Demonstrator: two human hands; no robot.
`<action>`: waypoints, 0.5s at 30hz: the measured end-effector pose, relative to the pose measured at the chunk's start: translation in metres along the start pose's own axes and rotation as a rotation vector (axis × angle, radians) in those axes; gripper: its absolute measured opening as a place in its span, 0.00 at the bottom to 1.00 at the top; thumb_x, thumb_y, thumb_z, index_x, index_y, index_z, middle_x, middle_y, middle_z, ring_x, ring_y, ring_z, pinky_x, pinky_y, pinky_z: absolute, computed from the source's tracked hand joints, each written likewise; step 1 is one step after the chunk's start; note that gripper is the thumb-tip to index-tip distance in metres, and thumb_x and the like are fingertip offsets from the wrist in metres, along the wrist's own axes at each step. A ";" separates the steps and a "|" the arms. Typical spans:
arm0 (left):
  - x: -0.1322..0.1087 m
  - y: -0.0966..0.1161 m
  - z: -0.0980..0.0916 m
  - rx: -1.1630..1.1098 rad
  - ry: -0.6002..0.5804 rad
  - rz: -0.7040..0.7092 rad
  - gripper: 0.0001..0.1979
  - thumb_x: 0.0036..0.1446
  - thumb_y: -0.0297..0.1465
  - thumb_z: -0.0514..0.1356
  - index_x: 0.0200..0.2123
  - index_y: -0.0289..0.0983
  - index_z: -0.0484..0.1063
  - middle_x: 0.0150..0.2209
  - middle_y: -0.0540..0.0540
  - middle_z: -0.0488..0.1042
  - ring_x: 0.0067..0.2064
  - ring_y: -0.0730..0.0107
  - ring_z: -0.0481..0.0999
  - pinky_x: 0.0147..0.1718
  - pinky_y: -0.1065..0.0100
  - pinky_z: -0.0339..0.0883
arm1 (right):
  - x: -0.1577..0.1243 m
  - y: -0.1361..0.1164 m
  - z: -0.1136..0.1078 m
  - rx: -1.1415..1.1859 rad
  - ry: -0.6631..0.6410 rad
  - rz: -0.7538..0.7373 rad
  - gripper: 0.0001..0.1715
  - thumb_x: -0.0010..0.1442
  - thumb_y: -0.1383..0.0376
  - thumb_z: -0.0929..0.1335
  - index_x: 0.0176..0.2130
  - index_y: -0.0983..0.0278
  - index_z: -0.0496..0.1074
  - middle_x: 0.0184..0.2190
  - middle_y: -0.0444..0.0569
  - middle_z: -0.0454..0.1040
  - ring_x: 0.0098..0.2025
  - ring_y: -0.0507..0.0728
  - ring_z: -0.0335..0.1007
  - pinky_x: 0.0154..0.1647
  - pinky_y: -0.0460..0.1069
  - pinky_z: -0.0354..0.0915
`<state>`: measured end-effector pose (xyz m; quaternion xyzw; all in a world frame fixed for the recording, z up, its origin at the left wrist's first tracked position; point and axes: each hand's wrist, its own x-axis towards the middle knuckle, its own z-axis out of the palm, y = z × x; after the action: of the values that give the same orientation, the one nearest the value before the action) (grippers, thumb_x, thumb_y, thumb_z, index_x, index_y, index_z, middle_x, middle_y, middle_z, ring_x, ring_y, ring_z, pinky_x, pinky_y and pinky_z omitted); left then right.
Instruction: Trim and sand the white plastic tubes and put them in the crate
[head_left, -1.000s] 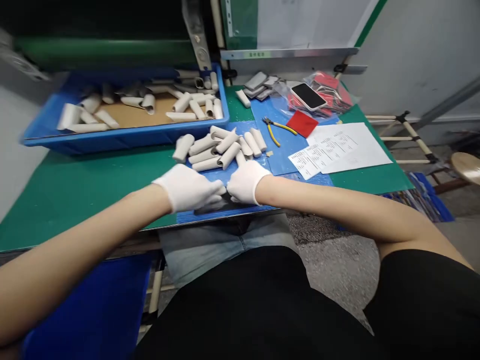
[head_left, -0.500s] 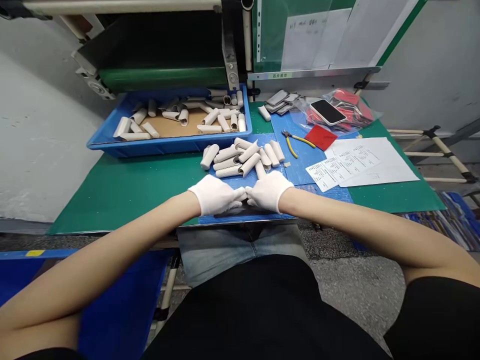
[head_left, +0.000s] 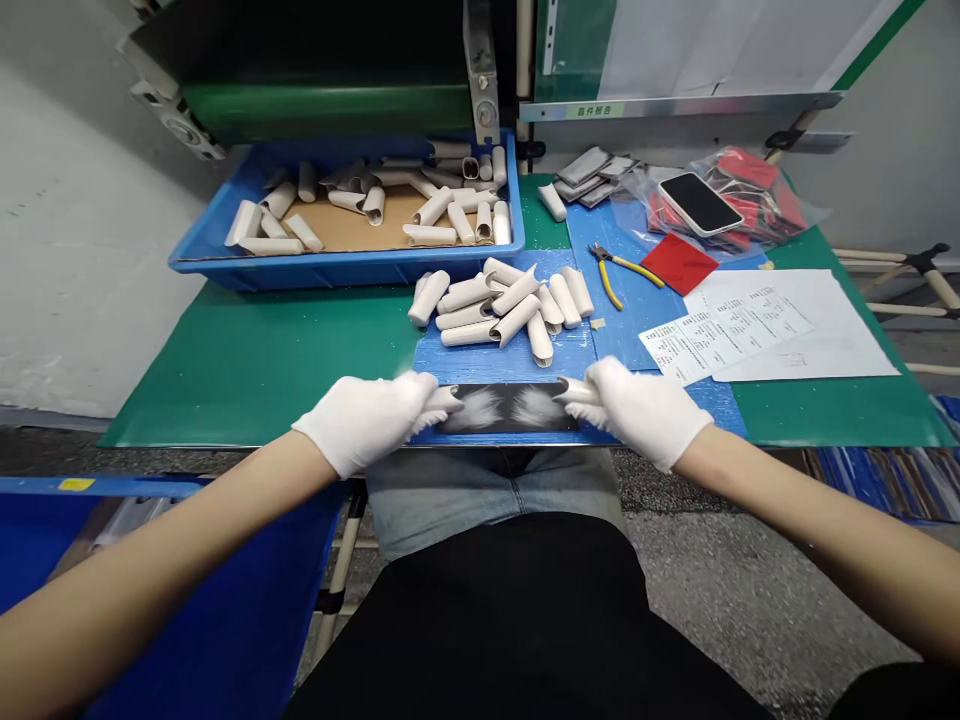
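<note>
My left hand (head_left: pixel 369 418), in a white glove, is closed around a white plastic sleeve (head_left: pixel 447 400), a short tube with a slanted open end. In my right hand (head_left: pixel 646 412), gloved too, is a similar white sleeve (head_left: pixel 574 393). The open ends of both point inward over a black abrasive-looking strip (head_left: pixel 510 408) at the table's front edge. Two patches of white dust mark the strip, one near each sleeve. Just behind my hands lies a loose pile of the same white sleeves (head_left: pixel 517 318) on blue sheeting.
A blue tray (head_left: pixel 352 270) with many white sleeves stands at the back left, below a green roller (head_left: pixel 330 115). To the right lie yellow-handled cutters (head_left: pixel 628 270), a red square (head_left: pixel 679 264), printed papers (head_left: pixel 817 350), a phone (head_left: pixel 701 203) on a plastic bag and grey pads (head_left: pixel 585 170).
My hands, close together before, have moved apart to left and right. The black strip with its white dust now shows between them, and the sleeve in each hand has become visible. The view has shifted slightly.
</note>
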<state>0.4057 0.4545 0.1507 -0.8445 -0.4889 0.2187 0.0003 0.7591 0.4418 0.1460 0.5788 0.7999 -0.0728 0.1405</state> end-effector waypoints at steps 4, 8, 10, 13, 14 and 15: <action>0.011 0.006 0.012 -0.005 0.067 0.047 0.28 0.76 0.54 0.43 0.52 0.44 0.76 0.38 0.42 0.82 0.31 0.62 0.78 0.29 0.65 0.50 | 0.010 -0.016 0.027 -0.047 0.065 -0.135 0.38 0.75 0.35 0.53 0.64 0.53 0.69 0.42 0.50 0.83 0.37 0.63 0.80 0.29 0.51 0.48; 0.028 0.007 0.019 -0.005 0.170 0.148 0.32 0.76 0.55 0.41 0.62 0.46 0.75 0.37 0.43 0.81 0.32 0.65 0.75 0.30 0.62 0.48 | 0.031 -0.033 0.035 -0.028 0.173 -0.211 0.40 0.75 0.35 0.50 0.68 0.49 0.67 0.42 0.49 0.85 0.41 0.62 0.81 0.30 0.52 0.43; 0.032 0.003 0.025 0.019 0.210 0.213 0.31 0.76 0.54 0.42 0.66 0.48 0.72 0.35 0.44 0.80 0.30 0.67 0.73 0.29 0.62 0.46 | 0.032 -0.033 0.036 -0.021 0.200 -0.219 0.38 0.76 0.36 0.52 0.66 0.49 0.71 0.39 0.48 0.85 0.38 0.60 0.81 0.30 0.52 0.41; 0.034 -0.003 0.038 0.022 0.300 0.240 0.30 0.75 0.56 0.44 0.62 0.49 0.75 0.28 0.46 0.77 0.25 0.68 0.69 0.28 0.63 0.43 | 0.027 -0.027 0.040 0.000 0.270 -0.134 0.35 0.76 0.38 0.54 0.58 0.51 0.77 0.31 0.47 0.83 0.33 0.58 0.78 0.30 0.52 0.40; 0.036 -0.004 0.042 0.021 0.333 0.253 0.29 0.75 0.56 0.45 0.61 0.49 0.76 0.27 0.47 0.76 0.25 0.68 0.68 0.28 0.64 0.43 | 0.026 -0.026 0.042 0.010 0.293 -0.127 0.35 0.77 0.39 0.54 0.58 0.52 0.77 0.31 0.47 0.83 0.32 0.57 0.77 0.30 0.52 0.40; 0.037 -0.005 0.045 0.028 0.367 0.277 0.29 0.74 0.56 0.46 0.61 0.49 0.76 0.27 0.47 0.76 0.24 0.68 0.68 0.28 0.64 0.43 | 0.025 -0.025 0.044 0.015 0.313 -0.138 0.34 0.77 0.39 0.55 0.59 0.52 0.77 0.30 0.47 0.83 0.32 0.57 0.77 0.29 0.52 0.40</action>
<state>0.4011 0.4778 0.0975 -0.9291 -0.3569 0.0662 0.0710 0.7338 0.4444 0.0952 0.5280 0.8492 0.0026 0.0046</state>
